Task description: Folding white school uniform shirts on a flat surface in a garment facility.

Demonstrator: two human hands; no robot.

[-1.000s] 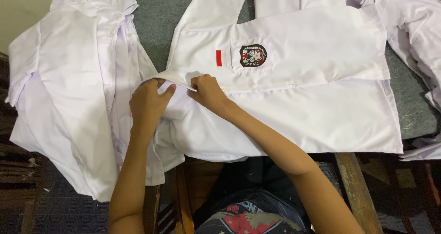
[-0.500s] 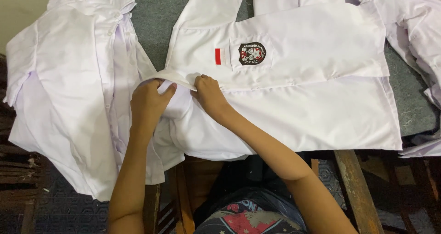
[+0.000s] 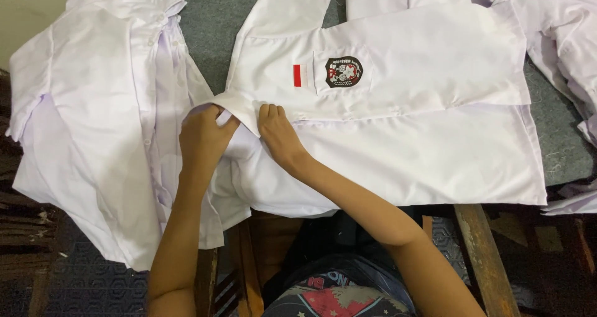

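Head view, looking down at your worktable. A white short-sleeved uniform shirt (image 3: pixel 423 124) lies spread across the grey table covering (image 3: pixel 211 31), its collar (image 3: pixel 239 108) pointing left toward you and its hem to the right. On the chest pocket sits a dark shield-shaped badge (image 3: pixel 343 72), with a small red-and-white flag patch (image 3: pixel 296 75) just to its left.

Your left hand (image 3: pixel 204 138) rests at the collar end of the shirt, fingers curled and closed on a fold of white cloth. Your right hand (image 3: pixel 280 135) lies just beside it on the right, palm down on the front placket, its fingertips pressed together against the collar edge; whether it pinches the cloth or only presses it cannot be told from this view. The two hands are close, with only the collar point between them.

To the left, a stack of white shirts (image 3: pixel 99 124) overhangs the near edge of the table. More white garments (image 3: pixel 553 37) lie at the far right. A wooden table rail (image 3: pixel 479 255) shows below the shirt's near edge.
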